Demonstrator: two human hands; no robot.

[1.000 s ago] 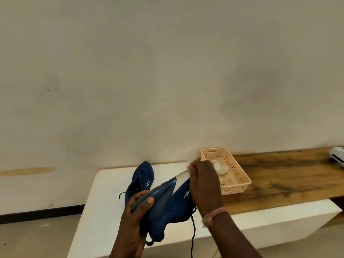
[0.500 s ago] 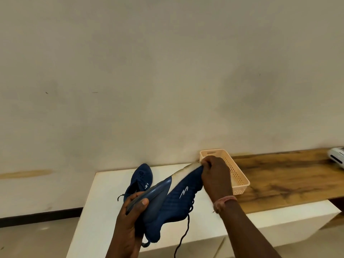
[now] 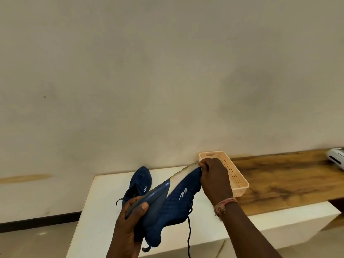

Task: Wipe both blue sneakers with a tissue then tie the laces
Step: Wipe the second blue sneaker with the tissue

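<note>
My left hand (image 3: 128, 224) grips the heel end of a blue sneaker (image 3: 175, 200), which I hold up on its side with the grey-and-white sole facing up-left. My right hand (image 3: 214, 177) has its fingers curled round the toe tip. The tissue it holds is hidden under those fingers. A dark lace (image 3: 189, 233) dangles from the held sneaker. The second blue sneaker (image 3: 139, 181) lies on the white bench top (image 3: 104, 194) behind my left hand, toe pointing toward the wall.
A peach plastic basket (image 3: 236, 175) stands just right of my right hand, where the white top meets a wooden counter (image 3: 283, 179). A white device (image 3: 336, 157) sits at the counter's far right edge. The wall runs close behind.
My right hand slid from the forefoot sole up to the toe tip and curled round it. The sneaker is held slightly higher, and the tissue no longer shows.
</note>
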